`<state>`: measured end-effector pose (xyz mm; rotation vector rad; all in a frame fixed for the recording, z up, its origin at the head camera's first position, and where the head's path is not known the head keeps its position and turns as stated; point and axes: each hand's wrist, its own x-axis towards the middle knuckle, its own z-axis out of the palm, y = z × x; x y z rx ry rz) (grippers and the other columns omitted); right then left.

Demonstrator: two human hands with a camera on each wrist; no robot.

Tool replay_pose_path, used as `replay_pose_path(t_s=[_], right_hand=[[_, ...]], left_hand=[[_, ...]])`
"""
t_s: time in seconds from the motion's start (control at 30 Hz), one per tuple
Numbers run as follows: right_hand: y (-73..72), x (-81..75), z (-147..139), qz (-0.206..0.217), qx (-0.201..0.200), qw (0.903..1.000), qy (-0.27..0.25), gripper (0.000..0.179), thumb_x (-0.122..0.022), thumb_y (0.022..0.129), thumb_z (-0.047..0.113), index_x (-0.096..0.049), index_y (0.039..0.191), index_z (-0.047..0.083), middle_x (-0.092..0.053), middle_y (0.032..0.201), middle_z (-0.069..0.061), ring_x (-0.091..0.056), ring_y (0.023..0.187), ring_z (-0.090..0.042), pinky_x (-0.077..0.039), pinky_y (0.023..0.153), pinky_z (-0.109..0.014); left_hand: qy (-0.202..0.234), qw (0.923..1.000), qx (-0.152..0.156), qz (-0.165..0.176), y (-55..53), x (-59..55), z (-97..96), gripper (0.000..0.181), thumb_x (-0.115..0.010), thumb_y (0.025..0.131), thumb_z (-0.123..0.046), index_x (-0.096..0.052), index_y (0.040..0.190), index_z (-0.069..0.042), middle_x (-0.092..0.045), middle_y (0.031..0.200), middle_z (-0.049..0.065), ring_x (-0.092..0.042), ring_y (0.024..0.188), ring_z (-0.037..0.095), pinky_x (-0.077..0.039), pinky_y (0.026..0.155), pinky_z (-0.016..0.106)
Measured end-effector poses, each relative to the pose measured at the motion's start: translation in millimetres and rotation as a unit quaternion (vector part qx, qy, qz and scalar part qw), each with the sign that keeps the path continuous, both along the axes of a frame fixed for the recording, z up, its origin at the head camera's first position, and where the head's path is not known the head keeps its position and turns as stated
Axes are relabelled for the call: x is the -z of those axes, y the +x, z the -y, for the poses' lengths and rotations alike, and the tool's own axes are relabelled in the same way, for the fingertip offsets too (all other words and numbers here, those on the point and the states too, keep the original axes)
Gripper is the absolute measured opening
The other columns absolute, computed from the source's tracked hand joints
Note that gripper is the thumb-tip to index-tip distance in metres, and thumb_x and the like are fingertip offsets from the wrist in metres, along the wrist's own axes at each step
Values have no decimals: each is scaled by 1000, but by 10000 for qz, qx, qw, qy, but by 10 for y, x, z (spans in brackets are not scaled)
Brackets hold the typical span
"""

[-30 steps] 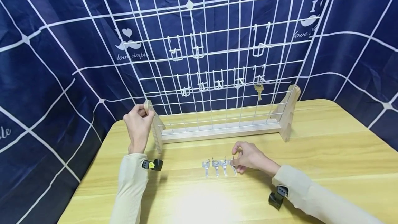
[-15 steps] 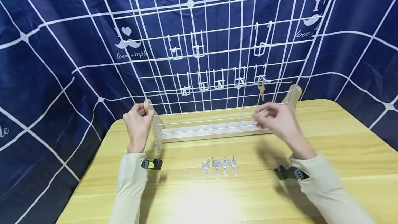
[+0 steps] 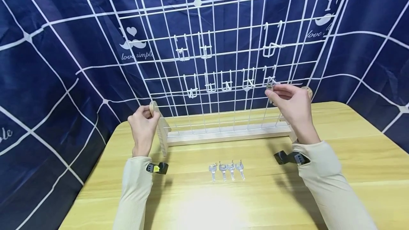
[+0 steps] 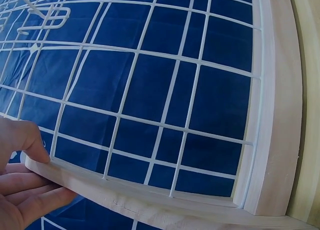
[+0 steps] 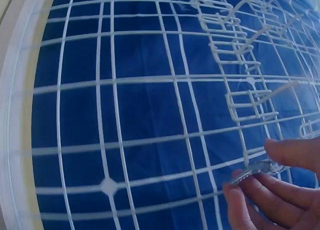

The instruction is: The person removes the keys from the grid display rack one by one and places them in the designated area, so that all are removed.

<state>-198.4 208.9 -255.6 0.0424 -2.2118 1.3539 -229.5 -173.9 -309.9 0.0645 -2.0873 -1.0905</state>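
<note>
My left hand (image 3: pixel 142 127) grips the top of the left wooden upright (image 3: pixel 163 132) of a white wire grid stand. In the left wrist view its thumb and fingers sit on either side of the wood. At the grid's lower right, my right hand (image 3: pixel 294 111) pinches a metal key (image 5: pixel 256 168) between thumb and fingers. This key is beside the rightmost hook (image 3: pixel 269 74) of the lower row, partly covered by the hand. Several silver keys (image 3: pixel 231 167), each with a small ring at its head, lie side by side on the table before the stand.
More white wire hooks hang on the grid (image 3: pixel 238 81), in a lower row and an upper row (image 3: pixel 206 49). A wooden crossbar (image 3: pixel 223 136) joins the stand's feet on the wood-grain table (image 3: pixel 191 191). Dark blue cloth (image 3: pixel 48 98) surrounds the table.
My right hand has left the rightmost key on the table, risen to the grid and taken hold of the key hanging at the hook. The left hand stays on the upright.
</note>
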Motion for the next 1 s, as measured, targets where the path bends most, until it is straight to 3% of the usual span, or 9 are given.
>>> replay_pose_path(t_s=[0.17, 0.27, 0.37, 0.47, 0.57, 0.8, 1.0], right_hand=[[-50, -5, -3, 48, -385, 9971, -653, 39, -72, 87, 21, -65, 114, -7, -67, 83, 23, -65, 75, 5, -53, 66, -14], [-64, 5, -22, -81, -670, 9923, -1036, 33, -71, 87, 13, -65, 113, -7, -69, 84, 21, -66, 75, 2, -54, 65, -15], [-76, 22, -36, -250, -1145, 9792, -1659, 22, -70, 87, 5, -65, 106, -4, -71, 83, 14, -68, 74, -1, -55, 65, -16], [-84, 34, -42, -370, -1594, 9608, -2236, 14, -68, 86, -3, -65, 99, 0, -72, 84, 7, -69, 74, -4, -55, 65, -18], [-73, 40, -61, -441, -1763, 9552, -2337, 14, -66, 86, -6, -66, 97, 2, -72, 84, 5, -68, 72, -5, -55, 64, -17], [-20, 27, -96, -657, -1916, 9538, -2219, 16, -65, 85, -10, -65, 94, 3, -73, 82, 3, -68, 69, -6, -55, 63, -18], [29, 9, -109, -754, -2096, 9456, -2370, 14, -66, 84, -10, -64, 94, -1, -72, 80, 0, -68, 67, -9, -56, 65, -18]], left_hand=[[-2, 10000, 11, -18, -7, 4, -7, 20, -63, 75, -4, -70, 92, 6, -73, 79, 17, -72, 74, 24, -41, 59, 5], [14, 10000, 44, -31, -9, 7, -6, 21, -63, 76, -4, -69, 92, 6, -73, 79, 18, -72, 74, 24, -39, 58, 2], [13, 10000, 15, -47, -9, 1, -3, 21, -63, 76, -4, -70, 93, 6, -73, 80, 17, -72, 75, 24, -43, 59, 6], [-14, 10000, -29, -49, -5, -11, 1, 21, -64, 76, -5, -70, 93, 5, -73, 80, 17, -72, 75, 23, -50, 62, 18], [-52, 10000, -15, -29, -2, -16, 4, 21, -64, 76, -4, -70, 93, 6, -73, 80, 17, -72, 75, 23, -52, 63, 26], [-134, 9999, -62, -9, 2, -30, -2, 20, -64, 75, -5, -70, 91, 5, -72, 77, 16, -72, 72, 24, -40, 58, 7], [-128, 9999, -84, -23, 15, -41, -6, 17, -64, 76, -7, -70, 88, 4, -72, 75, 15, -71, 71, 23, -48, 62, 20]])
